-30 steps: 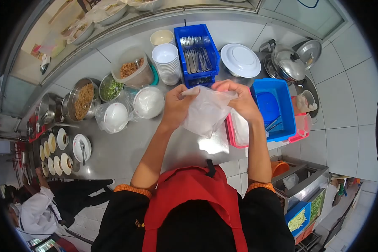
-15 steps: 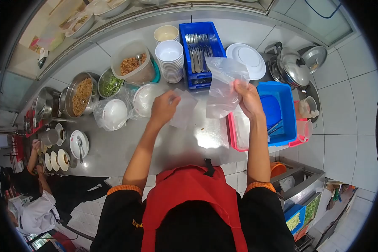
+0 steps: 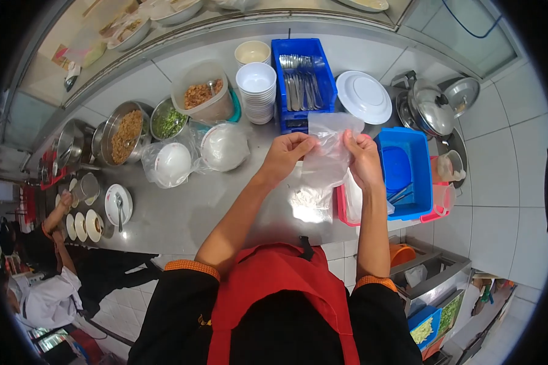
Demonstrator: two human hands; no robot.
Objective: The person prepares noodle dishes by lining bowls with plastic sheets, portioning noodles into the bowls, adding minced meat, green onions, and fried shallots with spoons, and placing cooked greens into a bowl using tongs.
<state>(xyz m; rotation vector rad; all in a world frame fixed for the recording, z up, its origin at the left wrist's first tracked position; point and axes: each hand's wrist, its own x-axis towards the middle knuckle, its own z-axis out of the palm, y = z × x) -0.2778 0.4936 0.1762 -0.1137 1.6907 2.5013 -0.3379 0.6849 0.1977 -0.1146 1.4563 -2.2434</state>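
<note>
A clear plastic bag (image 3: 326,159) is stretched between my two hands above the steel counter. My left hand (image 3: 284,158) pinches it at its left edge with thumb and fingertips. On the other side, my right hand (image 3: 364,160) grips the bag near its upper right part, thumb pointing up. Below my right wrist lies a pink tray (image 3: 342,208) with clear plastic in it, partly hidden by the forearm. Left of my left hand sit bowls wrapped in plastic (image 3: 224,148).
Beyond the bag stand a blue cutlery bin (image 3: 327,70), stacked white bowls (image 3: 257,91) and white plates (image 3: 364,97). A blue basin (image 3: 421,182) is at right. Tubs of food (image 3: 126,135) line the left, near a plate with a spoon (image 3: 118,205). A co-worker (image 3: 49,249) works far left.
My left hand has moved right to the bag, and the two hands are now close together. The separate plastic sheet that hung by my left hand no longer shows apart from the bag.
</note>
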